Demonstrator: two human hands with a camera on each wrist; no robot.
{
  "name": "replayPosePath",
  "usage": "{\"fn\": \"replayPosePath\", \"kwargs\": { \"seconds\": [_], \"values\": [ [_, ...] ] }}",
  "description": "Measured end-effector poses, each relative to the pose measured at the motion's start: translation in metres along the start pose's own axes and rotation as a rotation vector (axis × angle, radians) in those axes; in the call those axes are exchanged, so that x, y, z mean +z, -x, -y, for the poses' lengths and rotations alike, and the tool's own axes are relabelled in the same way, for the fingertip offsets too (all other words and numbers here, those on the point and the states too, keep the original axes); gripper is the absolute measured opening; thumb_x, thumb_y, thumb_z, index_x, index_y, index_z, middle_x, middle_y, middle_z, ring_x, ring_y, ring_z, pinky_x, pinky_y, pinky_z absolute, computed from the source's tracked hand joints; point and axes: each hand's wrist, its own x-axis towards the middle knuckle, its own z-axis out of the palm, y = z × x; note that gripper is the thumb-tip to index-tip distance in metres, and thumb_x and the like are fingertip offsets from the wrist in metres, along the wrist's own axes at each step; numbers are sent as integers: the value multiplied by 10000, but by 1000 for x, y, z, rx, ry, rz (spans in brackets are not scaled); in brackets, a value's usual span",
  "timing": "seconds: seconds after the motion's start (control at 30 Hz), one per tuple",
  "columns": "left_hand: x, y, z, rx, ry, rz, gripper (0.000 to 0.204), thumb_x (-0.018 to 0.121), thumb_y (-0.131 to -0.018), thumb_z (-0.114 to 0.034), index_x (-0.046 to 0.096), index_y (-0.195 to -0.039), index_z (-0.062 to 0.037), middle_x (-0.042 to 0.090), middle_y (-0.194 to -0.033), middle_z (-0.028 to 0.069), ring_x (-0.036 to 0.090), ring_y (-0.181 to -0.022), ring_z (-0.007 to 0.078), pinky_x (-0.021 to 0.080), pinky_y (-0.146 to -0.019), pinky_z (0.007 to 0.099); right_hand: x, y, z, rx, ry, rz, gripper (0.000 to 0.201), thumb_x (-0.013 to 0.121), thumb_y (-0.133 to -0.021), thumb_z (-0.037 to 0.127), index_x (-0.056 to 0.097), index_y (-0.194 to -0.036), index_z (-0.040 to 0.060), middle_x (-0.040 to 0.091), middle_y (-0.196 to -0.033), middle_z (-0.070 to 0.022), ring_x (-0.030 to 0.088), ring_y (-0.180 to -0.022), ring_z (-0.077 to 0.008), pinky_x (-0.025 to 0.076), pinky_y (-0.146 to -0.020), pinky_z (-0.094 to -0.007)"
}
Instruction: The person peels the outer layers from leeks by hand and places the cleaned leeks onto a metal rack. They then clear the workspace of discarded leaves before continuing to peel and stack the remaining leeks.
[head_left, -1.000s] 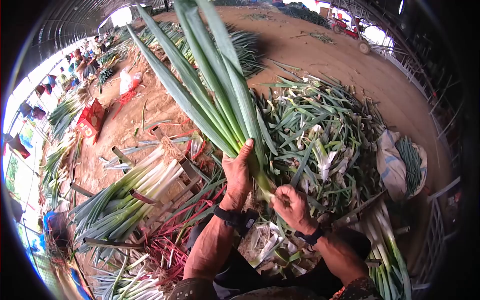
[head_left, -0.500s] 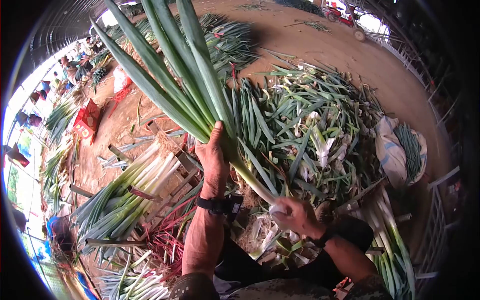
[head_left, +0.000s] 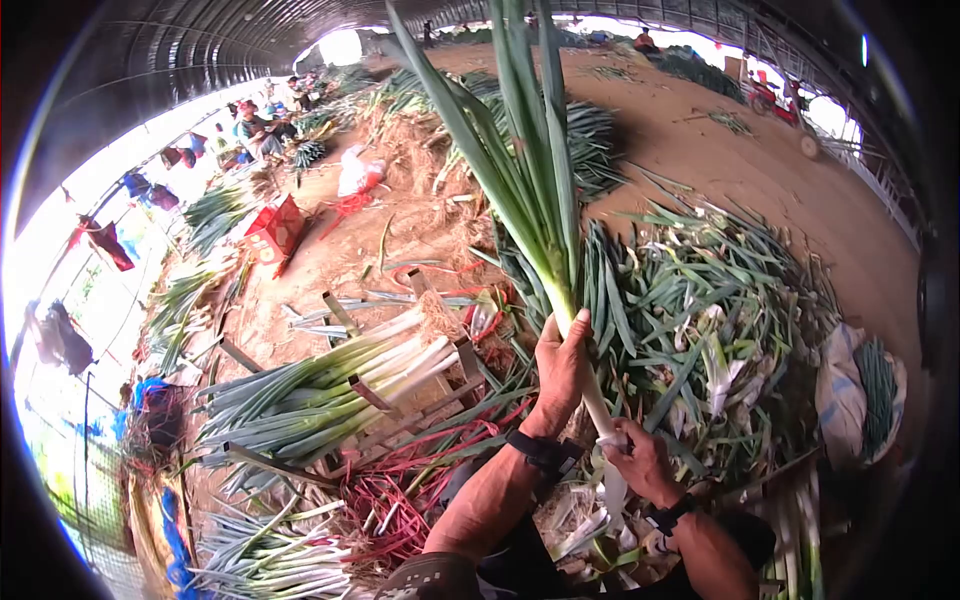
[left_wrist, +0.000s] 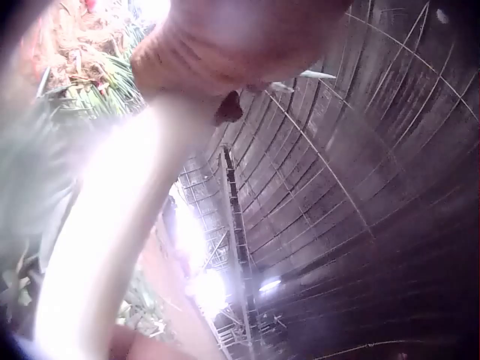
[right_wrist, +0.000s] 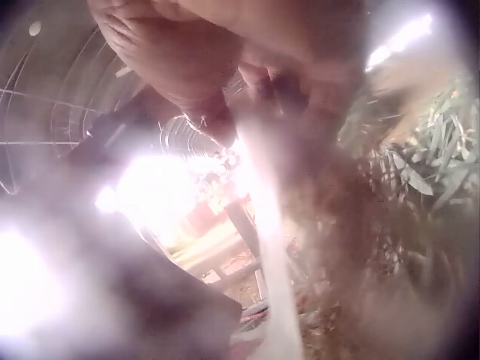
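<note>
My left hand (head_left: 563, 368) grips a big green onion (head_left: 540, 240) around its stalk, thumb up along it. The leaves fan upward, away from me. In the left wrist view the bare white stalk (left_wrist: 112, 225) runs down from the curled hand. At the stalk's lower end my right hand (head_left: 643, 462) pinches a pale strip of outer skin (head_left: 613, 495), which dangles below the fingers. The right wrist view shows this strip (right_wrist: 277, 300) hanging from the fingertips, partly blurred.
A heap of trimmed leaves and peelings (head_left: 700, 320) lies right of the hands. To the left, cleaned green onions (head_left: 340, 385) lie on a rack with upright posts, beside red ties (head_left: 400, 500). A white sack (head_left: 840, 395) stands far right; a red box (head_left: 275, 235) sits farther back.
My left hand has shifted its grip lower on the stalk. The right hand has drawn down, and a pale strip of skin now hangs from it. The head view has swung left and up.
</note>
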Motion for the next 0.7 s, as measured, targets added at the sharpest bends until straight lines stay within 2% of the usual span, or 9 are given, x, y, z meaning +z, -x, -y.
{"fn": "replayPosePath", "kwargs": {
  "seconds": [0.03, 0.07, 0.17, 0.33, 0.43, 0.53, 0.63, 0.67, 0.7],
  "values": [
    [-4, -4, 5, 18, 13, -16, 245, 684, -968, -267, 578, -1049, -62, 506, -701, -49, 469, -551, 56, 384, -477, 227, 1, -2, 0, -12, -16, -2, 334, 754, -841, 128, 612, -1128, 33, 688, -939, -142, 686, -806, -273, 536, -710, -356],
    [-9, -7, 11, 47, -7, -28, 237, 683, -970, -258, 574, -1046, -61, 501, -695, -51, 462, -548, 52, 379, -475, 225, 5, -2, -16, -223, 102, -110, 390, 795, -814, 175, 617, -1122, 16, 671, -957, -137, 665, -803, -264, 530, -707, -357],
    [-15, -14, 19, 107, -38, -58, 227, 679, -973, -240, 567, -1045, -56, 490, -679, -57, 446, -542, 46, 368, -472, 222, 2, 11, -20, -197, 121, -184, 466, 850, -762, 200, 639, -1141, 31, 684, -906, -124, 659, -780, -209, 527, -718, -347],
    [-16, -17, 29, 113, -88, -75, 258, 700, -957, -234, 568, -1061, -38, 507, -691, -51, 454, -550, 51, 372, -476, 227, 2, 13, 0, -261, 457, -106, 538, 807, -752, 523, 616, -958, 64, 664, -863, -108, 669, -785, -319, 532, -666, -408],
    [-7, -10, 27, 83, -21, -73, 240, 720, -939, -229, 581, -1030, -56, 529, -690, -42, 477, -544, 59, 374, -455, 232, 12, 7, -31, -190, 347, -92, 258, 718, -870, 266, 602, -937, 46, 644, -799, -145, 653, -731, -371, 528, -651, -434],
    [-10, -16, 23, 51, -38, -59, 208, 707, -950, -230, 573, -981, -74, 518, -649, -43, 460, -503, 59, 362, -438, 228, 2, 11, -24, -206, 176, -96, 131, 648, -877, 134, 622, -926, 14, 664, -834, -174, 663, -752, -378, 521, -657, -431],
    [-12, -23, 18, 36, -14, -52, 229, 665, -979, -263, 546, -907, -81, 501, -608, -34, 459, -463, 78, 362, -418, 234, -2, 12, -28, 13, -21, -93, 164, 642, -902, 114, 657, -1021, 2, 697, -847, -130, 672, -746, -218, 510, -686, -337],
    [-12, -24, 16, 17, 13, -70, 243, 658, -983, -278, 540, -897, -83, 502, -610, -28, 464, -460, 85, 370, -417, 237, -7, 13, -31, 110, -157, -17, 179, 639, -919, 116, 666, -1045, -8, 689, -830, -69, 611, -747, -116, 504, -691, -300],
    [-12, -25, 14, 1, 38, -89, 258, 652, -986, -292, 534, -887, -85, 503, -612, -21, 470, -457, 91, 378, -417, 240, -12, 15, -30, 146, -239, 22, 194, 638, -925, 133, 667, -1050, -13, 683, -837, -53, 604, -752, -99, 500, -685, -286]
  ]
}}
